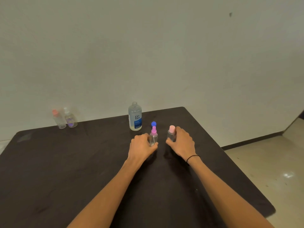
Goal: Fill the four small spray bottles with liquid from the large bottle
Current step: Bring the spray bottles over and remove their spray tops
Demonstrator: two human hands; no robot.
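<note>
clear plastic bottles (153,137), seemingly in curled fingers (171,142)

Dark table (65,162), large open bottle (135,116), blue cap (153,123), four small spray bottles (153,136) upright

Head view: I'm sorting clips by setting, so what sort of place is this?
Probably a plain indoor room: a dark table against a bare wall, with a tiled floor beside it.
</note>
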